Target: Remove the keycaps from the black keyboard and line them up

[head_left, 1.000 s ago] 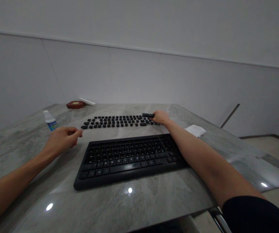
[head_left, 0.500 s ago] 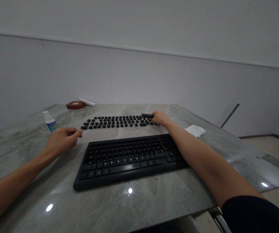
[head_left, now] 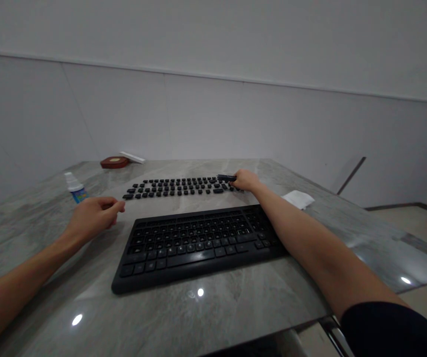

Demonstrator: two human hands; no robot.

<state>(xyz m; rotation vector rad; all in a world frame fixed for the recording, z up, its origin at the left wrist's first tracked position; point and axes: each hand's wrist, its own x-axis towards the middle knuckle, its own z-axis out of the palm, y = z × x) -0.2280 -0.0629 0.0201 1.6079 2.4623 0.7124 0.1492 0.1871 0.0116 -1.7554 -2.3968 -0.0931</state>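
Keyboard (head_left: 194, 248) near you, dark slim tool (head_left: 227, 177) in your right hand (head_left: 246, 179)

Your right grip is clamped on the dark slim tool, which points leftward over the right end of the loose keycaps (head_left: 185, 187). You cannot tell from this view whether it touches any of them. The keycaps lie in rows on the grey marbled surface (head_left: 150, 322), just beyond the keyboard. Your right forearm crosses above the keyboard's right end.

Your left hand (head_left: 96, 214) is beside the keyboard's far left corner, apart from it. Its fingers curl loosely, with nothing visible in them; whether thumb and fingertips meet, you cannot tell.

The keyboard lies slightly askew in front of you, with keys fitted in its nearest rows and bare sockets farther back. Behind your left hand is a white-capped bottle (head_left: 75, 186) with a blue label. White folded cloth or paper (head_left: 298, 199) lies beyond your right forearm. A reddish-brown box (head_left: 114, 162) and a flat white piece (head_left: 132, 157) sit near the wall (head_left: 198, 114).
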